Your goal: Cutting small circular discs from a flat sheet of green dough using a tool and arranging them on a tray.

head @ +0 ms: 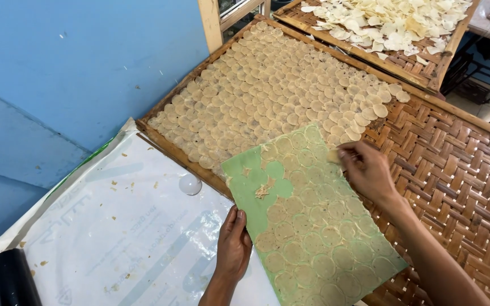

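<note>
Head view: hands (233, 246) on green board (245, 170)

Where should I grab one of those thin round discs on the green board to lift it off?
Probably at its rim, from the bare woven tray side, as the right hand does, pinching one. The discs lie flat and thin on the green board, so only an edge gives fingers purchase. The left hand holds the board's near edge.
</note>
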